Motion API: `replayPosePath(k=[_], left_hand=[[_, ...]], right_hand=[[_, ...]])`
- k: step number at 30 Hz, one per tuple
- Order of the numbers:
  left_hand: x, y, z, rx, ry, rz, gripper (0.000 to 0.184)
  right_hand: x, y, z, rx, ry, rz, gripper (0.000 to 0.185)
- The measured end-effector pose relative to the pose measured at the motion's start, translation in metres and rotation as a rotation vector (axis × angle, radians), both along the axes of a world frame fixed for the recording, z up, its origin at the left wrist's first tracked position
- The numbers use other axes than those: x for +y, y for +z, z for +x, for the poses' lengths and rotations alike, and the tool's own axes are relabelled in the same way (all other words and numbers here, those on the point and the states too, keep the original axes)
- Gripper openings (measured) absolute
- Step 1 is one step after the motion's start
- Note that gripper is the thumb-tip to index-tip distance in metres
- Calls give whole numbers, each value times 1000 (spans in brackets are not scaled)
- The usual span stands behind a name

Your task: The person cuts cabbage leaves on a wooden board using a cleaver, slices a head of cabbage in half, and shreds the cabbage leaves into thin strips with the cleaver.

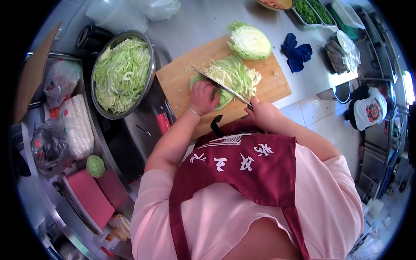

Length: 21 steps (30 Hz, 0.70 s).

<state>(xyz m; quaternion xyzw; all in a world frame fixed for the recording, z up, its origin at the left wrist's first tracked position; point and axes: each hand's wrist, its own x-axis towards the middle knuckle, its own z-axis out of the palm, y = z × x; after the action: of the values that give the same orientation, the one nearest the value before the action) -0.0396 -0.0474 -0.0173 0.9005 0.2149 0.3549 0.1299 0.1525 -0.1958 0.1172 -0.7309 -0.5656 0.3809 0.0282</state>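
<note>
the right hand (261, 112) grips the knife (225, 89); the curled left hand (203, 96) steadies cabbage (223, 101) at eight o'clock on the board (277, 86), likely light, crisp, best held by its uncut side.

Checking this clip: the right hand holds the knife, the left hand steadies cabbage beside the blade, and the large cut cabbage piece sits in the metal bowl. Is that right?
Not quite. The head view shows the large cut cabbage piece on the wooden cutting board, not in the metal bowl. The right hand does hold the knife, and the left hand steadies cabbage beside the blade.
</note>
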Motion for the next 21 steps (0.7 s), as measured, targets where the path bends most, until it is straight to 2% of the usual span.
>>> replayPosePath(k=[3,6,10,15,18,21], left_hand=[[-1,0,1,-30,-6,-14,25],[2,2,2,-4,-15,6,26],[0,2,1,-33,-31,0,24],[-1,3,1,-45,-29,-8,23],[-1,8,-3,-19,-31,-9,23],[-5,10,-10,-3,-31,-21,23]], right_hand=[[7,-10,-4,2,-18,-38,34],[17,-52,-13,-38,17,-8,35],[27,-82,-15,-20,-12,-27,37],[25,-107,3,49,-39,72,39],[18,-97,4,92,-71,168,38],[14,-49,-1,68,-98,143,36]])
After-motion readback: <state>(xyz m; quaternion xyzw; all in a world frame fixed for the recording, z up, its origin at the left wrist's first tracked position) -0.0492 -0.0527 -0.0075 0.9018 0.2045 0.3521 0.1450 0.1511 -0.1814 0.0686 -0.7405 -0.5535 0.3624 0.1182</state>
